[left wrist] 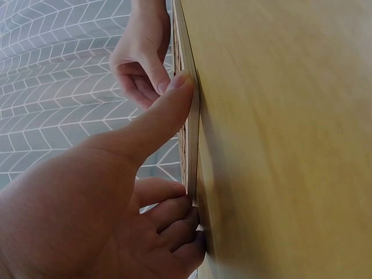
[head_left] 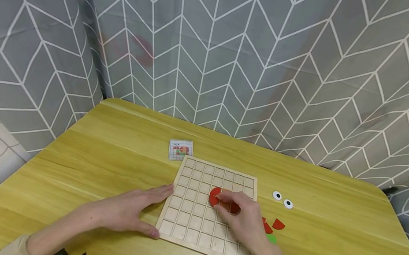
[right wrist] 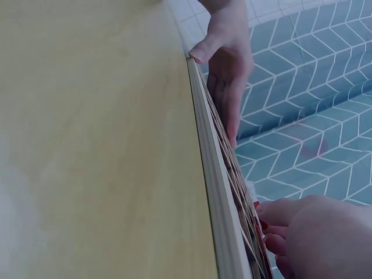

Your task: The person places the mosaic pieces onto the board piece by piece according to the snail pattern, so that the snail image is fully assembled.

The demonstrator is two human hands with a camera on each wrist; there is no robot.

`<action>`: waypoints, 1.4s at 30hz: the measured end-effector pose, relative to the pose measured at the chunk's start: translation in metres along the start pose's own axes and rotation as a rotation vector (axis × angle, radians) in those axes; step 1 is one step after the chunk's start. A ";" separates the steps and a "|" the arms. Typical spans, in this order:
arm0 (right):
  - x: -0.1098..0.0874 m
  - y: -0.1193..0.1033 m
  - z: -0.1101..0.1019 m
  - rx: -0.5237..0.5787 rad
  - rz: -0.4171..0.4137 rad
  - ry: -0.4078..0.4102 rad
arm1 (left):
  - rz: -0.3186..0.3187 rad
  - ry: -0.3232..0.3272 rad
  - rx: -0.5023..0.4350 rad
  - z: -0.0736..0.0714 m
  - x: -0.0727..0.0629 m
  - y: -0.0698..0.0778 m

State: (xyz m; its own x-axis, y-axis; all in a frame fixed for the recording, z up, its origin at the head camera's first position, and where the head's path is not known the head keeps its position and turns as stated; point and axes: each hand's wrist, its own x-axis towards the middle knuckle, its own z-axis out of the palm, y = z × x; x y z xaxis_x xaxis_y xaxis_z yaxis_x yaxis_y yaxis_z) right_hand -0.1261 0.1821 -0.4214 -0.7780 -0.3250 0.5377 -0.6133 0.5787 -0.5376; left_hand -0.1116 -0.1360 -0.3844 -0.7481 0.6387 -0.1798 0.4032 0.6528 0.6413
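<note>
A wooden grid board (head_left: 185,220) lies on the table. My left hand (head_left: 129,209) steadies it, thumb at the near left corner and fingers along the left edge. Over the middle of the grid, my right hand (head_left: 240,218) has thumb and index fingertips together at a red curved piece (head_left: 212,199), and red also shows at those fingertips (right wrist: 264,207) in the right wrist view. Another red piece (head_left: 234,208) shows under the right hand, partly hidden. In the left wrist view, the left thumb (left wrist: 168,99) presses on the board's edge.
A small picture card (head_left: 180,149) lies by the board's far left corner. To the right are two googly-eye discs (head_left: 277,195), loose red wedges (head_left: 279,224) and a green piece (head_left: 271,238) partly behind the right wrist. A patterned curtain (head_left: 223,59) hangs behind the table.
</note>
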 end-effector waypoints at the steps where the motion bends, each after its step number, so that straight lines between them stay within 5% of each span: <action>1: 0.000 0.000 0.000 -0.012 -0.016 0.001 | 0.000 0.000 0.001 0.000 0.000 0.000; 8: -0.001 0.001 0.001 -0.056 -0.091 0.013 | 0.002 0.007 0.012 0.000 -0.001 0.000; 42: -0.002 0.005 0.002 -0.068 -0.148 0.039 | 0.007 0.006 0.017 0.001 -0.001 0.000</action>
State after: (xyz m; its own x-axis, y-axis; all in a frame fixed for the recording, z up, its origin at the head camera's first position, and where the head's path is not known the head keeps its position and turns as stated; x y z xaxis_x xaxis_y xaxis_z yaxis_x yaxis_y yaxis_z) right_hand -0.1275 0.1838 -0.4266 -0.6735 -0.3821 0.6328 -0.7090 0.5762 -0.4066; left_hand -0.1106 -0.1365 -0.3847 -0.7484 0.6409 -0.1705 0.4175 0.6550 0.6298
